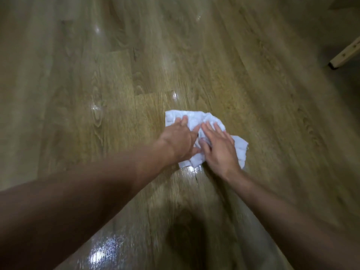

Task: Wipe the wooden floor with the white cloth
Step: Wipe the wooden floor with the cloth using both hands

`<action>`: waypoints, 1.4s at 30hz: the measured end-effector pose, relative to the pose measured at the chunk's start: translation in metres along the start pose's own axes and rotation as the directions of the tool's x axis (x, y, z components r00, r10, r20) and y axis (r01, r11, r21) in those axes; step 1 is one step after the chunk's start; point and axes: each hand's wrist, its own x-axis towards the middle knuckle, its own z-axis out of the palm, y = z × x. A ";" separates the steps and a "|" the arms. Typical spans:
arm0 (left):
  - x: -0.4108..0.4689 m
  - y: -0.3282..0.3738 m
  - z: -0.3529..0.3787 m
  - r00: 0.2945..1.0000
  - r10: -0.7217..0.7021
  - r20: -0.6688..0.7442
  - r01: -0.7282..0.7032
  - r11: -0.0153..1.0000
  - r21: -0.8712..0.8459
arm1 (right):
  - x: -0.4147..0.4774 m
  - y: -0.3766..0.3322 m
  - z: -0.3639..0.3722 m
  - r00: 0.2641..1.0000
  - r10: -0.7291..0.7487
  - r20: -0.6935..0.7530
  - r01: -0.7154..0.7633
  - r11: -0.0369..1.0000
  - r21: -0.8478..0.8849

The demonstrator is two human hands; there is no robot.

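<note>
A crumpled white cloth (194, 118) lies flat on the wooden floor (116, 78) near the middle of the view. My left hand (178, 138) presses down on the cloth's left half with its fingers stretched out. My right hand (219, 146) lies flat on the right half, fingers straight and spread. The two hands sit side by side, almost touching. Much of the cloth is hidden under them. The whole picture is blurred by motion.
Glossy wet patches shine on the floor (109, 248) close to me and just below the cloth. A pale wooden furniture leg (344, 54) with a dark foot stands at the far right. A dark shadow falls on the boards at the bottom centre.
</note>
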 end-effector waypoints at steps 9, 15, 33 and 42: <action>0.000 -0.049 0.005 0.994 -0.111 0.019 0.113 0.978 -0.175 | 0.049 -0.035 0.005 0.980 -0.023 0.198 0.055 0.986 -0.155; -0.021 -0.056 0.020 0.995 -0.094 -0.008 0.094 0.996 0.000 | 0.025 -0.052 0.027 0.983 -0.065 0.174 0.083 0.992 -0.098; -0.051 -0.114 0.031 0.984 -0.158 0.084 0.157 0.987 0.020 | 0.048 -0.092 0.042 0.934 -0.114 0.337 0.206 0.946 -0.251; -0.095 -0.098 0.072 0.999 -0.023 0.034 0.020 0.996 0.084 | -0.007 -0.100 0.056 0.891 -0.243 0.383 0.336 0.921 -0.197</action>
